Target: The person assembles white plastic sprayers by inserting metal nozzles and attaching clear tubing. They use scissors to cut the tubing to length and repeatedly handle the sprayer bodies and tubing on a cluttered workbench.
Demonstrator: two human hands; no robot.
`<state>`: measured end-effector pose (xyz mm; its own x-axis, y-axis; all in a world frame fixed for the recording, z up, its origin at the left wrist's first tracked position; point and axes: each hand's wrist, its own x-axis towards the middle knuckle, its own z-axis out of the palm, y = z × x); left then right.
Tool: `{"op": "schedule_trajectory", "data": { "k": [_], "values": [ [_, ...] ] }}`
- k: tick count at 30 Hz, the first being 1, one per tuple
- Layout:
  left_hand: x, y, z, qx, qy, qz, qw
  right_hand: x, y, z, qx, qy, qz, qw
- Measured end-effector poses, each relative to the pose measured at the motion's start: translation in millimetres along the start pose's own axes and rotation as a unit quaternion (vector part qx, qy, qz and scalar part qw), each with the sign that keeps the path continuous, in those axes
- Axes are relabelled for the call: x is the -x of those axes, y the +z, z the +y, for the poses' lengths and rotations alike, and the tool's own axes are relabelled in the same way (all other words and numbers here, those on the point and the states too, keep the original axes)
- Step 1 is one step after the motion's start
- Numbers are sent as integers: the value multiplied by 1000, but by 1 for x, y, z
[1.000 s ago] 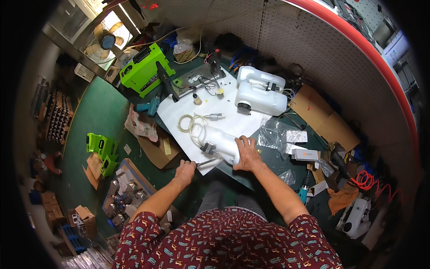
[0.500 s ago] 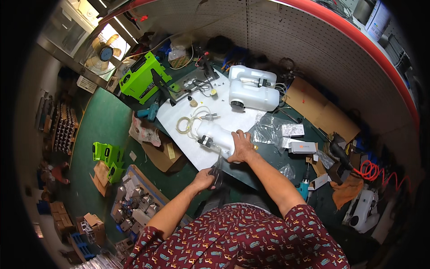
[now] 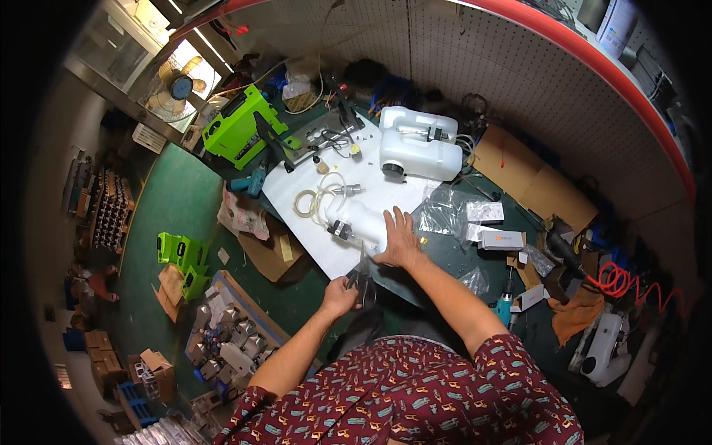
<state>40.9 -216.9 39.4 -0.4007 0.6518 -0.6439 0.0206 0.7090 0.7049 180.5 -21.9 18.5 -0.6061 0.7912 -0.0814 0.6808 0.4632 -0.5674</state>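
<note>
A white plastic tank (image 3: 368, 222) lies on the white sheet near the bench's front edge. A small black pump-like part (image 3: 340, 230) sits on its near left side, and clear tubing (image 3: 305, 202) coils beyond it. My right hand (image 3: 400, 241) rests against the tank's right end, fingers spread. Closed around dark handles, my left hand (image 3: 340, 296) holds what looks like a pair of scissors (image 3: 362, 276) at the bench edge. Their narrow blades point away from me, beside the tank's near side. Whether the tips touch anything is too small to tell.
Farther back stands a second white tank (image 3: 420, 148) with a black cap. A green casing (image 3: 243, 130) and a teal drill (image 3: 250, 182) are at the left. Clear plastic bags (image 3: 443, 215), small boxes (image 3: 500, 240) and a cardboard sheet (image 3: 530, 178) lie to the right.
My right hand's fingers have straightened and spread more on the tank. My left hand and the scissors have shifted slightly, with the handles now wider apart.
</note>
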Motion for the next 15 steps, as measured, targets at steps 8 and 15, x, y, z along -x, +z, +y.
{"op": "schedule_trajectory", "data": {
  "k": [8, 15],
  "values": [
    [-5, 42, 14, 85, 10, 7, 996, 88, 58, -25, -564, 370, 10, 738],
    [-5, 14, 62, -108, 35, -42, 993, 82, 52, -37, -559, 291, -32, 776]
  ]
}}
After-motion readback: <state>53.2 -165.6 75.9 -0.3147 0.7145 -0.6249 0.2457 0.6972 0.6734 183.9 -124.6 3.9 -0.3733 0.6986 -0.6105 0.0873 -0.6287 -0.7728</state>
